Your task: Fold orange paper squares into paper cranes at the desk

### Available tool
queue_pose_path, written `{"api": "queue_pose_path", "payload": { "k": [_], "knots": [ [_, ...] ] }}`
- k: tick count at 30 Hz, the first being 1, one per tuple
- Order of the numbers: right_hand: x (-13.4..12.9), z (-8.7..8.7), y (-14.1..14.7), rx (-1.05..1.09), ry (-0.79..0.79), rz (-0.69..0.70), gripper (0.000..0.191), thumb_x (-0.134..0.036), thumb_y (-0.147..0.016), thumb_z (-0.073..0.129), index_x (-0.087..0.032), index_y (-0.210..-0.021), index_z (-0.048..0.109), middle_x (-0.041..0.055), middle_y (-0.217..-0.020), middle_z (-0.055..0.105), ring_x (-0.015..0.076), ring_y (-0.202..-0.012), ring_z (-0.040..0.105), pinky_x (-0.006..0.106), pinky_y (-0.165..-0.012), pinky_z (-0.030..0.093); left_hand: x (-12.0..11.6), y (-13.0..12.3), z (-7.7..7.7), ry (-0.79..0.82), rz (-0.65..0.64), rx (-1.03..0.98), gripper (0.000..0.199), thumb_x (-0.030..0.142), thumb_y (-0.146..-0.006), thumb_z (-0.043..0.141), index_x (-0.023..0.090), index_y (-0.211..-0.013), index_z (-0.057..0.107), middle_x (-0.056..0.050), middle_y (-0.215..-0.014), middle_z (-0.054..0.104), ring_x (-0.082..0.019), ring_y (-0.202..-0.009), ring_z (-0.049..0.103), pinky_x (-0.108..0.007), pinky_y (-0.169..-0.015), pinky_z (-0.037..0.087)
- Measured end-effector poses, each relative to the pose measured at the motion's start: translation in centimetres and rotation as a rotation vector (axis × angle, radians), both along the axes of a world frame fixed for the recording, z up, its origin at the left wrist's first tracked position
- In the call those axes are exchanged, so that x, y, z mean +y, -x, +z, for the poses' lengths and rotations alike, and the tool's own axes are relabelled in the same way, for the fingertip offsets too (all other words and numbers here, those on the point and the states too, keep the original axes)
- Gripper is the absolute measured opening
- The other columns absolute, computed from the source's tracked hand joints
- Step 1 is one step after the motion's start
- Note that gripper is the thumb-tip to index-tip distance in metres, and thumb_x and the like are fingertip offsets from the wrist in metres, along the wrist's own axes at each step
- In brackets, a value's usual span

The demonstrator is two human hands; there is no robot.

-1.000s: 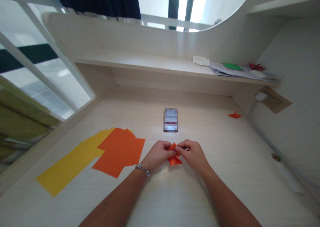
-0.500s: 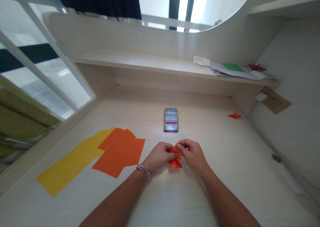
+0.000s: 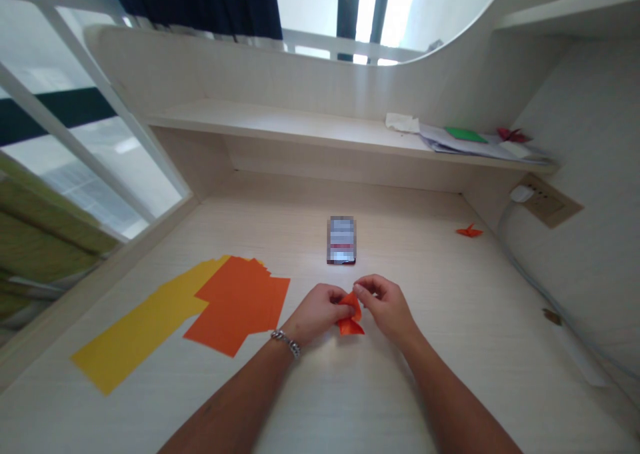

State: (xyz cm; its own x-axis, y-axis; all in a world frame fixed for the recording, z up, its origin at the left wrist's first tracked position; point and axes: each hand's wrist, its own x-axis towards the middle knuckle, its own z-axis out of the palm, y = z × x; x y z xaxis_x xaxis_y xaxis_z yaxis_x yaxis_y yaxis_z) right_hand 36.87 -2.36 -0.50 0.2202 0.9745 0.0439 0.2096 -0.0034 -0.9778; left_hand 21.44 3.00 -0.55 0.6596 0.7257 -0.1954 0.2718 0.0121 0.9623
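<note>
A small piece of folded orange paper [image 3: 352, 327] is between my two hands, over the near middle of the desk. My left hand [image 3: 323, 313] pinches it from the left, with the thumb lying across its middle. The thumb and fingertips of my right hand [image 3: 384, 302] close on the paper's upper tip from the right. The lower part of the paper flares out below my left thumb. Part of the fold is hidden behind my left fingers.
Orange sheets [image 3: 245, 307] overlap yellow sheets [image 3: 135, 331] on the left. A phone [image 3: 342, 241] lies beyond my hands. A folded orange paper bird [image 3: 469, 231] sits at the right, near a grey cable [image 3: 530, 274]. Papers [image 3: 450, 141] rest on the shelf [image 3: 300, 124].
My right fingertips have shifted very slightly at the top of the folded paper. My left hand keeps the same hold, and the other things stay where they were.
</note>
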Motion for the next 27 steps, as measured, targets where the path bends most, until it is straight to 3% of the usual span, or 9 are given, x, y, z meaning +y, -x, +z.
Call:
{"api": "queue_pose_path", "payload": {
  "k": [4, 8, 11, 15, 22, 27],
  "knots": [
    [-0.3, -0.1, 0.1, -0.152, -0.050, 0.024, 0.021, -0.034, -0.083, 0.055, -0.017, -0.075, 0.065, 0.0028, -0.072, 0.064, 0.0154, -0.068, 0.058, 0.025, -0.061, 0.045, 0.0, -0.1, 0.2, 0.004, -0.001, 0.013, 0.014, 0.020, -0.065, 0.057, 0.011, -0.065, 0.068, -0.002, -0.060, 0.062, -0.014, -0.056, 0.052, -0.024, -0.055, 0.037],
    [0.0, -0.7, -0.1, 0.001, 0.028, 0.051, 0.027, -0.040, -0.084, 0.052, -0.016, -0.084, 0.064, 0.0044, -0.079, 0.066, 0.0163, -0.069, 0.061, 0.026, -0.061, 0.048, 0.3, -0.1, 0.2, -0.052, 0.119, -0.019, 0.015, 0.021, -0.067, 0.058, 0.011, -0.070, 0.069, -0.004, -0.068, 0.067, -0.017, -0.063, 0.058, -0.026, -0.060, 0.042],
    [0.3, -1.4, -0.2, 0.092, 0.096, 0.086, 0.024, -0.037, -0.074, 0.064, -0.016, -0.085, 0.065, 0.0054, -0.082, 0.068, 0.0175, -0.071, 0.064, 0.029, -0.065, 0.051, 0.4, -0.1, 0.3, -0.105, 0.242, -0.070, 0.015, 0.022, -0.068, 0.061, 0.013, -0.075, 0.070, -0.006, -0.074, 0.069, -0.018, -0.070, 0.061, -0.027, -0.066, 0.046],
    [0.5, -1.6, 0.2, 0.301, 0.138, 0.071, 0.024, -0.032, -0.065, 0.072, -0.015, -0.081, 0.065, 0.0043, -0.073, 0.069, 0.0185, -0.067, 0.066, 0.031, -0.064, 0.053, 0.1, -0.3, 0.6, -0.121, 0.258, -0.157, 0.016, 0.024, -0.069, 0.066, 0.014, -0.081, 0.070, -0.008, -0.084, 0.070, -0.020, -0.079, 0.063, -0.029, -0.075, 0.049],
    [0.2, -0.4, -0.3, 0.426, 0.185, -0.032, 0.033, -0.038, -0.059, 0.077, -0.015, -0.082, 0.070, 0.0059, -0.072, 0.071, 0.0184, -0.063, 0.066, 0.032, -0.060, 0.053, 0.1, -0.2, 0.5, 0.286, 0.258, -0.526, 0.028, 0.035, -0.077, 0.065, 0.012, -0.092, 0.069, -0.012, -0.095, 0.069, -0.022, -0.086, 0.065, -0.039, -0.080, 0.052],
    [0.3, -0.4, -0.4, 0.387, 0.171, -0.053, 0.034, -0.039, -0.060, 0.076, -0.014, -0.083, 0.070, 0.0070, -0.075, 0.071, 0.0190, -0.065, 0.066, 0.032, -0.061, 0.053, 0.4, -0.1, 0.0, 0.383, 0.240, -0.580, 0.024, 0.029, -0.075, 0.068, 0.010, -0.090, 0.070, -0.013, -0.094, 0.070, -0.021, -0.084, 0.065, -0.038, -0.081, 0.052]
  ]
}}
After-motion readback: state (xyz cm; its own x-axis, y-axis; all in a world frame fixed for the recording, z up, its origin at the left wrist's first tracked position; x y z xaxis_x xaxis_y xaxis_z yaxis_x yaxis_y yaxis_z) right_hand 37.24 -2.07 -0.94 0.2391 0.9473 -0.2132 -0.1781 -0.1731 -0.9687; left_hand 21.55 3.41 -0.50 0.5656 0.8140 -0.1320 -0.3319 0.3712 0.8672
